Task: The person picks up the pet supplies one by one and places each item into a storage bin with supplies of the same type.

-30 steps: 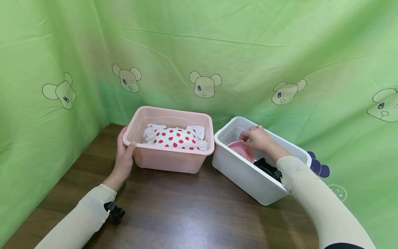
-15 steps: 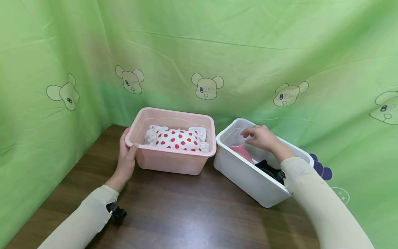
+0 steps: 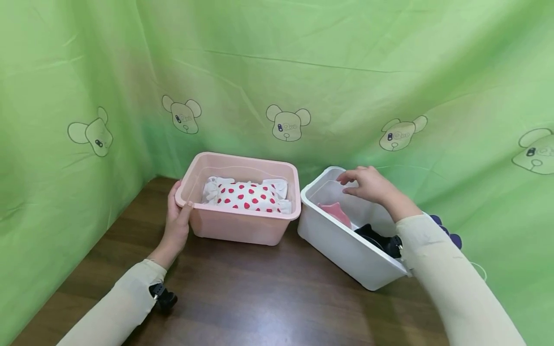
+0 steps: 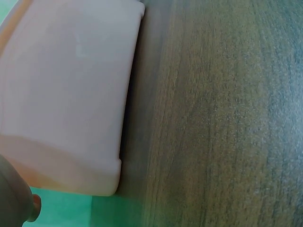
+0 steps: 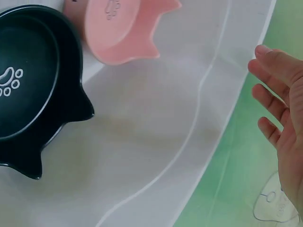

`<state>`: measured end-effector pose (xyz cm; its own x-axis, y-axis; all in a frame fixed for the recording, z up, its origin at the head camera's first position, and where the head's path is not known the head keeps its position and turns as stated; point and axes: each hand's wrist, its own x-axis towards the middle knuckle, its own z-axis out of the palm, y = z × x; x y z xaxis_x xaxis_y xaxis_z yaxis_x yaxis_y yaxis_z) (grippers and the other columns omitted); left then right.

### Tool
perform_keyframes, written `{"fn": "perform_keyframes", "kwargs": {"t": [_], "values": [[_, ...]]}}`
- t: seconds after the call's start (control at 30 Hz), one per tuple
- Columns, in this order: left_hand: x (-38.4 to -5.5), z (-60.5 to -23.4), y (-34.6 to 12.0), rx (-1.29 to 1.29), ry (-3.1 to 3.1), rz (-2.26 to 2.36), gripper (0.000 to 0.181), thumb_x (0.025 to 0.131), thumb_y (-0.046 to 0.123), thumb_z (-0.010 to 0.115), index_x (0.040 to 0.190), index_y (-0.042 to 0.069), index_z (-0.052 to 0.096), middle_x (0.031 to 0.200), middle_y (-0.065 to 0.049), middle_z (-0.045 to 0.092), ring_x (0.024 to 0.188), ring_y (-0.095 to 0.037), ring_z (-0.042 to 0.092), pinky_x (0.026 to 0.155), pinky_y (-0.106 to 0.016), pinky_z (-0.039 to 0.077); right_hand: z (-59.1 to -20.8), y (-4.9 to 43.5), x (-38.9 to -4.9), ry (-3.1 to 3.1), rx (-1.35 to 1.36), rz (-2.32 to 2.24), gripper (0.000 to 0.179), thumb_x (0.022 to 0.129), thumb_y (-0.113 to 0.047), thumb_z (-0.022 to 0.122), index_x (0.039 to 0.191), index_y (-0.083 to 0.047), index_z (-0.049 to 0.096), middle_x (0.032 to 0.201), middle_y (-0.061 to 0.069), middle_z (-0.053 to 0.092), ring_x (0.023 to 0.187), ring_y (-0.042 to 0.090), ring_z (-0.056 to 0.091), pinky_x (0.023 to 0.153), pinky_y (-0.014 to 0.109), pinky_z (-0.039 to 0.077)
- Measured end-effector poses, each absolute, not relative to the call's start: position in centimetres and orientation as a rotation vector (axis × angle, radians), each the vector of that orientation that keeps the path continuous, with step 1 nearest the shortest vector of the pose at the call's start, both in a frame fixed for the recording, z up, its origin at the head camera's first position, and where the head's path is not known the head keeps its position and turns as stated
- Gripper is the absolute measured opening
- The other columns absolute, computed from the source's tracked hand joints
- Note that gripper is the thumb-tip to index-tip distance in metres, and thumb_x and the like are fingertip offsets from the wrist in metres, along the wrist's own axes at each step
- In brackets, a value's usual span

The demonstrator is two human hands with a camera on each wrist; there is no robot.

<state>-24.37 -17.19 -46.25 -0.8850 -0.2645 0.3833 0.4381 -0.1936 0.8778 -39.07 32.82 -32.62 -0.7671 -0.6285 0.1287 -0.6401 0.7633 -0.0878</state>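
Observation:
With its thumb over the front rim and its fingers along the side, my left hand (image 3: 176, 226) grips the left corner of a pink plastic bin (image 3: 238, 231). A ruffled white cushion (image 3: 248, 196) with red strawberry-like prints lies inside. To the right stands a white bin (image 3: 339, 252). My right hand (image 3: 369, 184) hovers over its far rim, fingers loosely bent and holding nothing. Below that hand a pink cat-eared bowl (image 5: 118, 45) leans in the white bin. Beside it lies a black cat-eared bowl (image 5: 35, 90) with a white paw print.
Both bins stand close together on a dark wooden table (image 3: 242, 293). Behind and at both sides hangs a green curtain (image 3: 233, 81) printed with bear faces. A black wrist camera (image 3: 163, 297) is strapped at my left sleeve.
My right hand has let go of the pink bowl and risen up and away from it, leaving it in the white bin. The left hand keeps its grip on the pink bin.

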Motion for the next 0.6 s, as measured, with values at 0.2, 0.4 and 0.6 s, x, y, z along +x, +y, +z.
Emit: {"fn": "perform_keyframes", "kwargs": {"t": [0.2, 0.4, 0.6], "values": [[-24.4, -46.1, -17.2, -0.206, -1.635, -2.115, 0.067, 0.099, -0.003, 0.043, 0.160, 0.007, 0.018, 0.166, -0.010, 0.024, 0.151, -0.027, 0.023, 0.124, -0.034, 0.023, -31.1, 33.1, -37.8, -2.854, 1.020, 0.155, 0.031, 0.089, -0.014, 0.076, 0.120, -0.011, 0.073, 0.104, 0.002, 0.077, 0.104, 0.030, 0.062, 0.100, 0.058, 0.034], [-24.4, -46.0, -17.1, -0.194, -1.655, -2.114, 0.067, 0.100, -0.002, 0.042, 0.161, 0.009, 0.018, 0.166, -0.009, 0.024, 0.151, -0.025, 0.024, 0.123, -0.034, 0.023, -29.4, 33.5, -36.1, -2.831, 1.022, 0.133, 0.026, 0.091, -0.015, 0.076, 0.117, -0.013, 0.074, 0.103, 0.001, 0.077, 0.103, 0.028, 0.063, 0.097, 0.055, 0.034], [-24.0, -45.9, -17.1, -0.177, -1.670, -2.113, 0.066, 0.101, -0.002, 0.042, 0.161, 0.010, 0.018, 0.166, -0.009, 0.023, 0.151, -0.026, 0.024, 0.122, -0.033, 0.024, -28.2, 33.7, -34.7, -2.818, 0.996, 0.175, 0.026, 0.092, -0.016, 0.076, 0.117, -0.013, 0.074, 0.104, 0.002, 0.077, 0.103, 0.027, 0.061, 0.097, 0.054, 0.035]]}}
